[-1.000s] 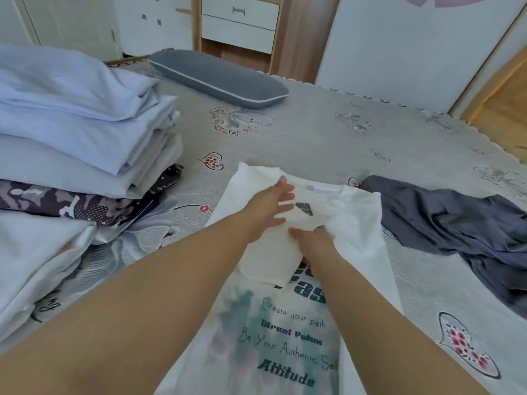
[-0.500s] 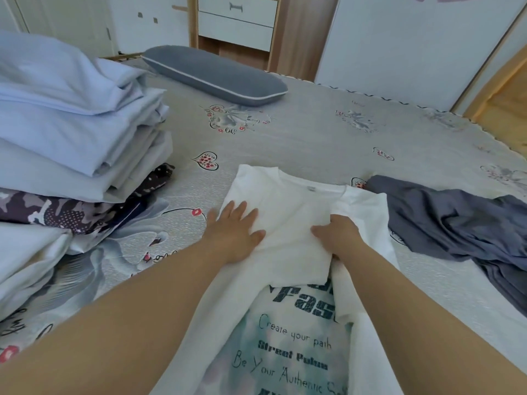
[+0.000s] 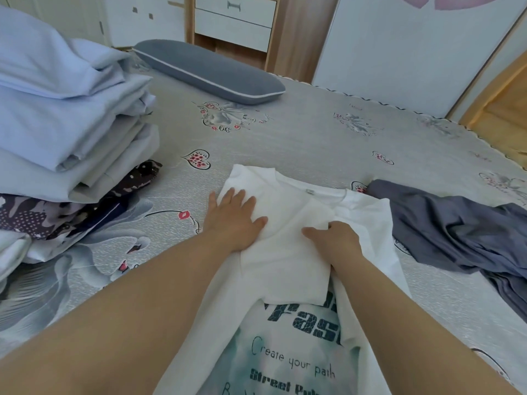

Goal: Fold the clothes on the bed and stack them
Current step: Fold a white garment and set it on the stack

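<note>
A white T-shirt (image 3: 288, 269) was spread print-up on the bed (image 3: 313, 138), its collar pointing away from the person, with a sleeve folded in over the chest. The left hand (image 3: 233, 218) was laid flat on the shirt's left shoulder, fingers straight and slightly spread, nothing being gripped. The right hand (image 3: 336, 240) was set on the folded sleeve just beside it, fingers curled down into the cloth; whether fabric was pinched could not be told, as the fingertips were hidden under the knuckles. The shirt's hem was cut off by the lower edge, and its print was partly covered by the fold. Both forearms were stretched forward, converging on the shirt. A grey garment (image 3: 456, 229) was heaped to the right, touching the shirt; a folded stack (image 3: 65, 132) was piled at the left.
</note>
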